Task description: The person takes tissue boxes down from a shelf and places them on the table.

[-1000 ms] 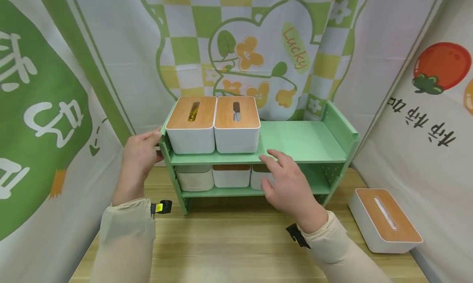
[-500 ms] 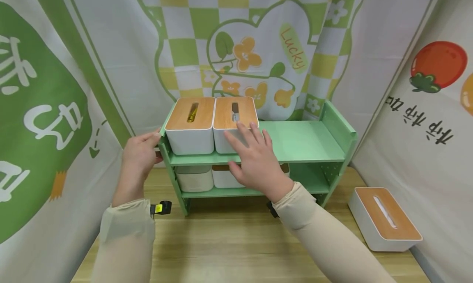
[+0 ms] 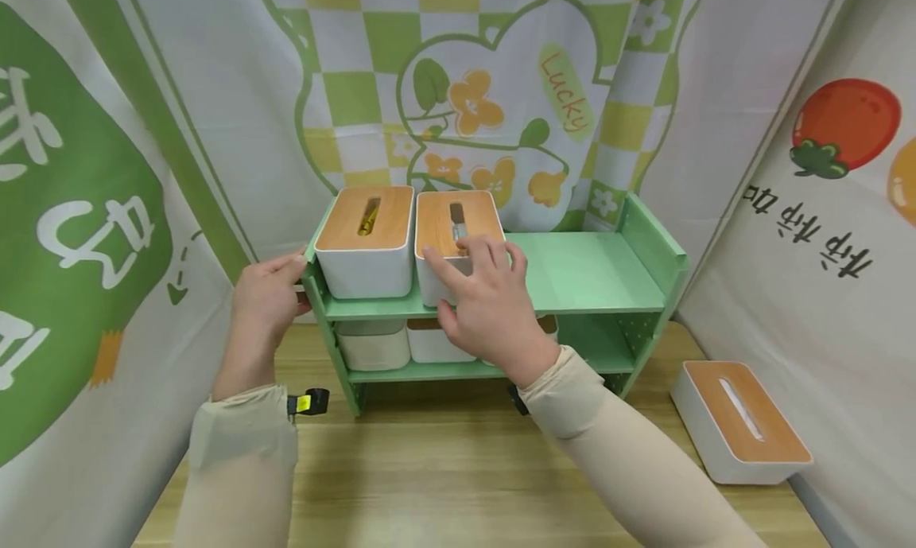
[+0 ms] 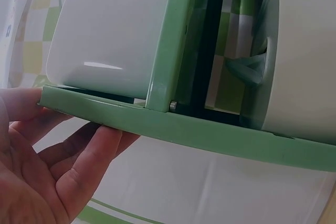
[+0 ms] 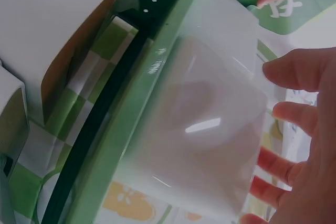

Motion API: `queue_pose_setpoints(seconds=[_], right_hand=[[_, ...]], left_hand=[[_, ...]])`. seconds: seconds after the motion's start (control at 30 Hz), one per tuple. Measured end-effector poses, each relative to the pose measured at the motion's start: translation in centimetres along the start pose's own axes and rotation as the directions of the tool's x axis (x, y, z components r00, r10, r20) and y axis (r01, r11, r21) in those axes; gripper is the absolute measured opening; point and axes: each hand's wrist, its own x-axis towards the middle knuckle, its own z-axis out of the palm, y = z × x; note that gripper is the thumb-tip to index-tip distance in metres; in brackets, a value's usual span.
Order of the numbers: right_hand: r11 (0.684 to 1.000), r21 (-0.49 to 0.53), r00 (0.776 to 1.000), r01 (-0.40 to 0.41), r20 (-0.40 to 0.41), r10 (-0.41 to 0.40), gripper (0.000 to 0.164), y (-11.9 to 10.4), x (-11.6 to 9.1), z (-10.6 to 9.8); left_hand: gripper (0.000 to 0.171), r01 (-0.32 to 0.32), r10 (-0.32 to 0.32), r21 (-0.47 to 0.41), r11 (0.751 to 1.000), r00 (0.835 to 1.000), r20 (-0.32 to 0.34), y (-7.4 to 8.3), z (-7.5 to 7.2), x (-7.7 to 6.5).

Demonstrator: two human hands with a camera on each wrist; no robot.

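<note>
My left hand grips the left side panel of the green two-tier shelf; in the left wrist view its fingers lie around the panel's end. My right hand reaches over the front edge of a white tissue box with a wooden lid, fingers bent on the lid by its slot. The right wrist view shows the thumb apart from the box's glossy front wall; the other fingertips are hidden there. Something grey shows in the slot. A matching tissue box stands to its left, with something yellow inside.
On the lower tier stand a cream bin and white boxes, partly behind my right hand. Another wood-lidded tissue box rests on the table at the right. Printed curtains hang around the back and sides.
My right hand has moved left and up onto the right-hand tissue box. That box has shifted slightly forward, opening a narrow gap to its neighbour. My left hand has stayed on the panel.
</note>
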Motion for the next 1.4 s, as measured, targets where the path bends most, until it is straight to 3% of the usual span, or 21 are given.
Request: queue_pose_setpoints(seconds=[0.17,0.63,1.4], right_hand=[[1.0,-0.03,0.999,0.01,0.031,-0.009,0.056,-0.2,0.7,-0.1],[0.999,-0.034,0.996,-0.043,0.071,0.045,0.057,-1.1,-0.8,-0.9],[0.998,-0.03,0.998,-0.06,0.03,0.061,0.058,-2.2,-2.6,-2.3]], left_hand=[[0.049,-0.012,0.012,-0.008,1.0,1.0,-0.004,0.2,-0.2,-0.1],[0.049,0.005,-0.005,0.003,1.0,1.0,0.015,0.0,0.0,-0.1],[0.047,-0.021,0.021,-0.01,1.0,1.0,0.007,-0.2,-0.1,-0.2]])
